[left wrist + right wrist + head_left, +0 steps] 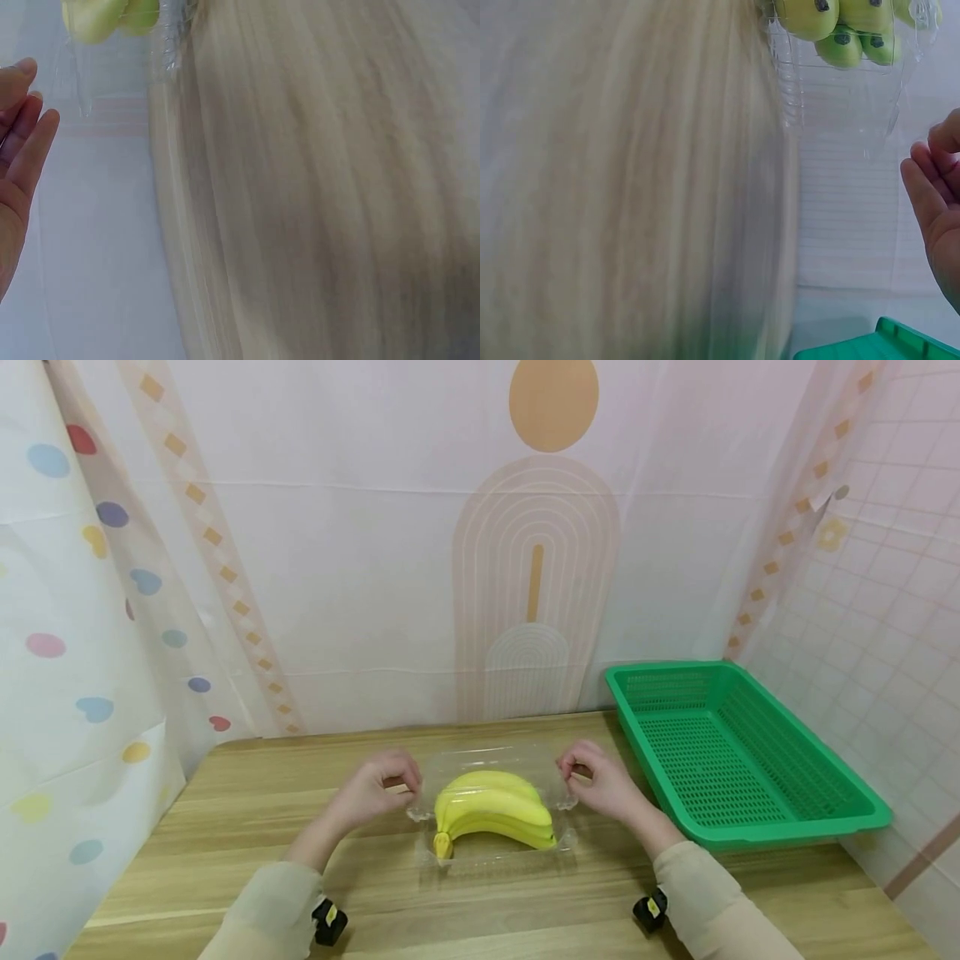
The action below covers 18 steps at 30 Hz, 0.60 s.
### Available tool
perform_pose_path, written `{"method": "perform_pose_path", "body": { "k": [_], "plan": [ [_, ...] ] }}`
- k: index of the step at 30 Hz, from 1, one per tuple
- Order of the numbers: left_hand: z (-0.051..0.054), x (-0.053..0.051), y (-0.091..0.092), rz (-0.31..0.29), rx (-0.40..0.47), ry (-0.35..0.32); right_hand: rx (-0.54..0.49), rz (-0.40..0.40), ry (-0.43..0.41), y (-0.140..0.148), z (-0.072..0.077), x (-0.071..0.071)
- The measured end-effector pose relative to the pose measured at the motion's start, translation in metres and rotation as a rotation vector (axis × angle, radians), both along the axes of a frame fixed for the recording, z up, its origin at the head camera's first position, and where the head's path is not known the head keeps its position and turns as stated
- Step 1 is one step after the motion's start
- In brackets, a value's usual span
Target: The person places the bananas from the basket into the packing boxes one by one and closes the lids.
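My left hand (386,785) and right hand (602,778) are apart, one on each side of a clear plastic box (517,863) on the counter (360,897). My fingers and thumbs are loosely bent, gripping nothing, just beside the raised lid (468,762). The yellow bananas (491,810) lie inside the box, between my hands. A green basket (795,836) sits to the right.
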<state>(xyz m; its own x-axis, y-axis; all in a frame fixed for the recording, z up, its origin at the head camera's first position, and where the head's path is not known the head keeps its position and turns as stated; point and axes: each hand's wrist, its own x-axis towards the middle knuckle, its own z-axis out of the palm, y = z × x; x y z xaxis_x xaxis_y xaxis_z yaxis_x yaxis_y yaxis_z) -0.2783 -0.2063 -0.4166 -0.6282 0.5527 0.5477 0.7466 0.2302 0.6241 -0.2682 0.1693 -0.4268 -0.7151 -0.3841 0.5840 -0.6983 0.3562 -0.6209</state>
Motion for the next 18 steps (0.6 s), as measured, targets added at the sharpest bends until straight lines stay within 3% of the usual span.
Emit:
{"method": "perform_pose_path", "body": {
  "k": [8,13,18],
  "plan": [
    [0.004,0.006,0.006,-0.018,-0.090,0.293,0.094,0.014,0.083,0.008,-0.004,-0.001],
    [-0.003,0.004,0.003,-0.030,-0.125,0.352,0.205,-0.018,0.217,0.011,-0.006,0.000],
    [-0.003,0.006,0.001,-0.021,-0.173,0.363,0.281,-0.027,0.244,0.013,-0.007,0.001]
  ]
}}
